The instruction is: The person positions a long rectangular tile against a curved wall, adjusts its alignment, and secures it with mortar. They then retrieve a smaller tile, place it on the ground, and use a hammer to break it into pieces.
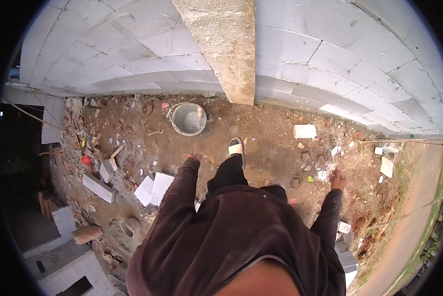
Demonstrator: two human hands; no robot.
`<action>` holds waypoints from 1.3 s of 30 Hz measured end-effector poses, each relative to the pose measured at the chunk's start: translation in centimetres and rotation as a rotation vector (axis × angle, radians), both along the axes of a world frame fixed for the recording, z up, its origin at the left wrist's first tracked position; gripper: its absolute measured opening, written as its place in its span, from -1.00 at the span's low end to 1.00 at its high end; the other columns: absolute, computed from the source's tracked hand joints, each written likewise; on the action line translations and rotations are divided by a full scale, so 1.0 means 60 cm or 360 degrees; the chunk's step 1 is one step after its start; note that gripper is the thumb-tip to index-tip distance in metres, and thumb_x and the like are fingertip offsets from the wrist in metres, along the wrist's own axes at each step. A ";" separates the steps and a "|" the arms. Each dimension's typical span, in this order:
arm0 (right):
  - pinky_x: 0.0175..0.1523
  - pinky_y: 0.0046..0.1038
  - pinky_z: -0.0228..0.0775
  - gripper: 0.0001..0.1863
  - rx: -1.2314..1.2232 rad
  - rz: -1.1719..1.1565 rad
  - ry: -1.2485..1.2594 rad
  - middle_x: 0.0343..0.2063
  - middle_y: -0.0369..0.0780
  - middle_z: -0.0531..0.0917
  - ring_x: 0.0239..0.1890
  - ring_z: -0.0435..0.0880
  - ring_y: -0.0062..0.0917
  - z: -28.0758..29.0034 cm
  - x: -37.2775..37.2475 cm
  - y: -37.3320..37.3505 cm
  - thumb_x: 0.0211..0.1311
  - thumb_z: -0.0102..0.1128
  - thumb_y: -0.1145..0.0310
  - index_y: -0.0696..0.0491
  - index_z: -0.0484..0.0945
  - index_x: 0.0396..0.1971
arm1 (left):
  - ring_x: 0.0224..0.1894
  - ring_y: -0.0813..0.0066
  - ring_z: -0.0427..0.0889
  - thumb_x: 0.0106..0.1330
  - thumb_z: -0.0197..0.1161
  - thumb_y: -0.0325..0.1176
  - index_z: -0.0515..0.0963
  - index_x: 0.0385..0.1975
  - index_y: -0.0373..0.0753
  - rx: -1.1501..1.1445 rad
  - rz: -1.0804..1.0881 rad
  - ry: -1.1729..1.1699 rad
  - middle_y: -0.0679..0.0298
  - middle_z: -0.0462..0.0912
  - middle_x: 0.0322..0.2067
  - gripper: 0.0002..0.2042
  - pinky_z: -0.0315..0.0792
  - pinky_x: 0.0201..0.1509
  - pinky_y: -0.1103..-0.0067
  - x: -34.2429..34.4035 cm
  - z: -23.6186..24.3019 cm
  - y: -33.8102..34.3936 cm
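My left hand (194,157) hangs beside my leg, fingers partly visible and apart, holding nothing that I can see. The nearest things to it are my sandalled foot (235,147) and, farther up, a grey bucket (182,121) with pale grey material inside. My right hand (337,180) hangs out to the right, fingers loosely bent and apparently empty, above dirt strewn with white scraps (322,174) and a small green packet (310,178). Both dark sleeves come up from the lower edge.
A pale block wall (310,44) spans the top, with a rough board (221,39) against it. Several loose blocks (98,187), rubble and a cylindrical object (130,227) lie left, beside a dark opening (29,163). A path (404,222) and a cord run along the right.
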State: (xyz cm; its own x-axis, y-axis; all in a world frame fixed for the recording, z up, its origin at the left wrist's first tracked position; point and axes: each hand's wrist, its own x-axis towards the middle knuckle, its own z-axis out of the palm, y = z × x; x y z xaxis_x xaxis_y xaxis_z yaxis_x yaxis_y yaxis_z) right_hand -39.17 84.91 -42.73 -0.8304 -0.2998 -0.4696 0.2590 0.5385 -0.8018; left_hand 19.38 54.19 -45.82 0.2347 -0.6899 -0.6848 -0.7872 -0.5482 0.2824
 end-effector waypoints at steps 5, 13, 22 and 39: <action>-0.33 -0.61 0.37 -0.61 -0.0165 0.0830 0.0278 -0.47 -0.27 0.61 -0.46 0.53 -0.66 0.032 0.260 -0.415 0.11 0.15 0.16 0.23 0.55 -0.27 | 0.06 0.20 0.44 0.05 0.20 -0.01 0.42 -0.01 -0.26 -0.0112 -0.0008 0.0075 0.03 0.50 -0.06 -0.44 0.26 0.14 0.42 0.134 0.041 -0.191; -0.05 -0.42 0.34 -0.56 0.0187 0.1401 0.0379 -0.31 0.00 0.61 -0.20 0.59 -0.31 0.025 0.422 -0.737 -0.01 0.21 0.12 0.16 0.56 -0.23 | 0.01 0.15 0.47 0.07 0.18 0.00 0.47 -0.06 -0.28 -0.0157 0.0452 0.0176 0.00 0.53 -0.12 -0.47 0.29 0.09 0.41 0.269 -0.010 -0.241; -0.04 -0.52 0.32 -0.38 0.0219 0.1606 0.0568 -0.17 -0.03 0.54 -0.13 0.51 -0.46 -0.369 0.529 -0.979 -0.04 0.30 0.23 0.32 0.37 -0.03 | 0.00 0.13 0.47 0.13 0.12 0.06 0.43 -0.04 -0.33 -0.0147 0.0673 0.0391 -0.04 0.52 -0.12 -0.43 0.30 0.06 0.41 0.279 -0.431 -0.371; -0.21 -0.60 0.36 -0.33 0.0310 0.1433 0.0485 -0.32 -0.17 0.49 -0.27 0.47 -0.55 -1.698 0.680 -1.263 -0.14 0.43 0.17 0.27 0.33 -0.12 | -0.03 0.15 0.43 0.14 0.13 -0.03 0.45 -0.09 -0.24 -0.1011 0.0278 0.0736 0.05 0.47 -0.07 -0.55 0.20 0.13 0.30 0.163 -1.835 -0.948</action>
State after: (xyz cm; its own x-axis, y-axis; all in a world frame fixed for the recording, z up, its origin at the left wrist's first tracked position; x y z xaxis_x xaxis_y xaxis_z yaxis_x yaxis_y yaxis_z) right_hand 1.63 9.11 -144.60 -0.4221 -0.8226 -0.3810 -0.5193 0.5639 -0.6421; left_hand 29.17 -2.69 -155.94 0.1640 -0.9597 -0.2281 -0.4320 -0.2777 0.8580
